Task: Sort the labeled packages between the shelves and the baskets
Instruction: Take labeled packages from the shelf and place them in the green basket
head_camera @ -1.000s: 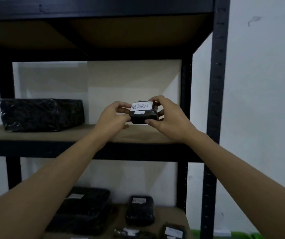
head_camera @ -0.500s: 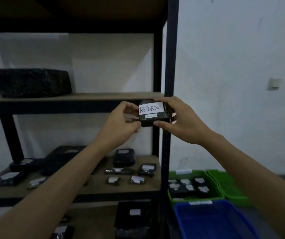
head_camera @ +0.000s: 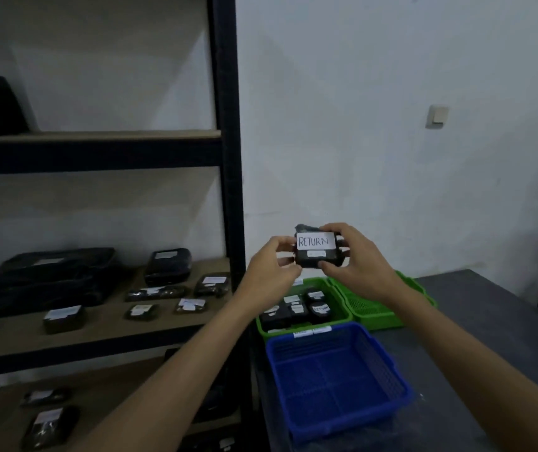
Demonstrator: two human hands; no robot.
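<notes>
Black shelving fills the left, with small labelled packets on its boards. To its right a dark bench carries a blue basket near and a green basket of black packets farther. Above that, the left hand pinches the left end of the RETURN package and the right hand grips its right end. It looks light and plastic-wrapped, probably slick, so the short ends are the best hold.

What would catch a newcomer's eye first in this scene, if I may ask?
A small black wrapped package with a white RETURN label stands out mid-view, held between the left hand and the right hand. Below it in the view, a green plastic basket holds labelled black packages, and a blue plastic basket sits nearer.
</notes>
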